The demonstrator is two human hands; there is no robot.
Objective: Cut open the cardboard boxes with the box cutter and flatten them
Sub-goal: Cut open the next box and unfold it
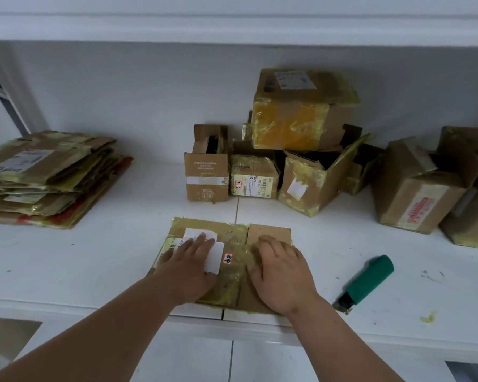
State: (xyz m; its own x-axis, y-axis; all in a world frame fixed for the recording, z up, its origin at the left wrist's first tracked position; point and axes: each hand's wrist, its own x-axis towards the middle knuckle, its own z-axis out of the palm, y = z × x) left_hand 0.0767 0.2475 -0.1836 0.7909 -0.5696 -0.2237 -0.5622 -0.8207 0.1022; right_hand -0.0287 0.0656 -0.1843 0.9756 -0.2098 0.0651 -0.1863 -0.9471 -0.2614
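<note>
Both hands press flat on a collapsed box point(226, 257): the left hand point(189, 267) with straight fingers on its white label, the right hand point(283, 274) with fingers spread on bare cardboard. Just right of the right hand lies the green box cutter point(366, 283), unheld. Far left sits the flattened stack point(47, 177); beyond the hands, several taped boxes point(301, 150) stay uncut, so much work remains.

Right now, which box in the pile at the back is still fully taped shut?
The top box, stacked on the others and wrapped in yellowish tape with a label on its lid. The boxes below it show open flaps.
</note>
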